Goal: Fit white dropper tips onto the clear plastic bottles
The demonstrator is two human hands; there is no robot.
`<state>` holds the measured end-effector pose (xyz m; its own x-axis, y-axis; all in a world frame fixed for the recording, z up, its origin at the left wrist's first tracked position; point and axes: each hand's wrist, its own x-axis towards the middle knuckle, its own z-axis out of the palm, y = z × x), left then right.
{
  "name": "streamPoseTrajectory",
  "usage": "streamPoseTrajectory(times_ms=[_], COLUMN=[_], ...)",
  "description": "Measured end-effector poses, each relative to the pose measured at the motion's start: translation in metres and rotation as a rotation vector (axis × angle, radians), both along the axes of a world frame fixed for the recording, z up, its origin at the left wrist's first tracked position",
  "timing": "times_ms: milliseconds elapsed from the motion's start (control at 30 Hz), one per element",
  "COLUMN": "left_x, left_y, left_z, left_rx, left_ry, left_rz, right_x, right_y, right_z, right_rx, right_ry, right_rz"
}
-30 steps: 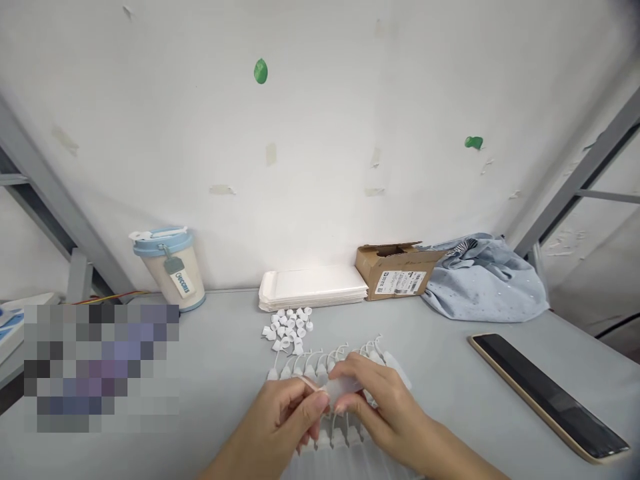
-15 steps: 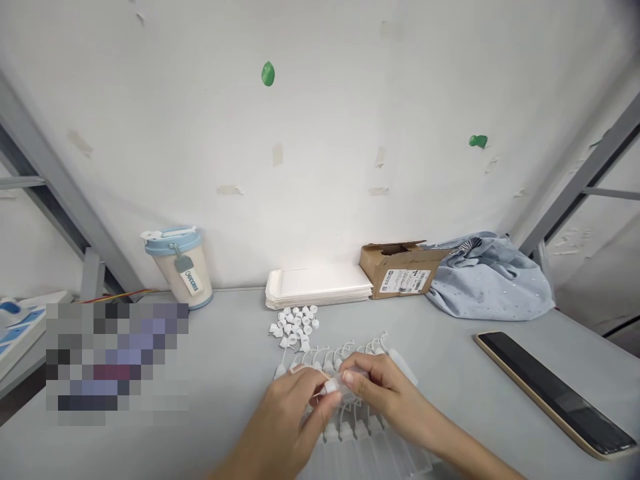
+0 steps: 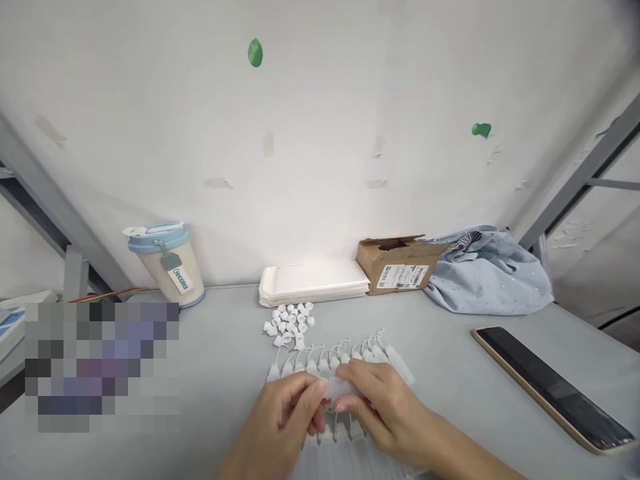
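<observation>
A short length of translucent tube (image 3: pixel 341 388) is held just below the middle of the frame, directly between the two hands, with its long axis lying roughly left to right, tipped a little. Its left end is met by the pinched thumb and index finger of the left hand (image 3: pixel 287 410); whether a cap sits under those fingertips cannot be told. Its right part is gripped between the thumb and bent fingers of the right hand (image 3: pixel 387 407), and most of its far end is hidden there. Both hands are about equally near, each being in contact with it. Behind the hands, a row of white-capped tubes (image 3: pixel 313 365) is laid out, with thin curved stems pointing up the frame; below, at the bottom centre, a second row of clear tubes (image 3: pixel 345 460) is partly covered by the wrists. The space close around the fingers is crowded by these stems. Beyond the rows, loose white caps (image 3: pixel 290 323) are heaped, backed by a stack of white cartons (image 3: pixel 314 283) and an opened cardboard box (image 3: pixel 400 267). A blue cloth (image 3: pixel 493 283) and a smartphone (image 3: pixel 550 387) are seen at right, a blue-lidded cup (image 3: pixel 175 270) at left.
</observation>
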<state>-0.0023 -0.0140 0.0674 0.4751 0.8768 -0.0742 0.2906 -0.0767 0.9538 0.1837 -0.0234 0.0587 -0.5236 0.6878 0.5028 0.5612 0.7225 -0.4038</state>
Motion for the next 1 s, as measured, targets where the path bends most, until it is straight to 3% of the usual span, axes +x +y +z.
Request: streamPoseTrajectory(times_ms=[167, 267, 400, 533, 633, 800, 1000], left_x=[0.0, -0.001, -0.017, -0.04, -0.043, -0.031, -0.026], left_y=[-0.009, -0.004, 0.019, 0.046, 0.057, 0.063, 0.072], left_z=[-0.01, -0.014, -0.007, 0.001, -0.004, -0.016, -0.012], left_rx=[0.566, 0.748, 0.769, 0.731, 0.693, 0.687, 0.675], left_ry=[0.165, 0.196, 0.246, 0.333, 0.405, 0.486, 0.553], left_rz=[0.043, 0.043, 0.094, 0.336, 0.267, 0.14, 0.054], right_x=[0.0, 0.0, 0.012, 0.045, 0.069, 0.086, 0.092], right_y=[0.003, 0.006, 0.018, 0.045, 0.067, 0.092, 0.103], right_z=[0.009, 0.01, 0.009, 0.008, -0.004, -0.032, -0.04], right_rx=[-0.293, -0.405, -0.304, -0.124, -0.055, -0.071, -0.079], right_ry=[0.119, 0.162, 0.101, 0.146, 0.078, 0.003, -0.067], right_rz=[0.039, 0.041, -0.115, -0.399, -0.526, -0.515, -0.409])
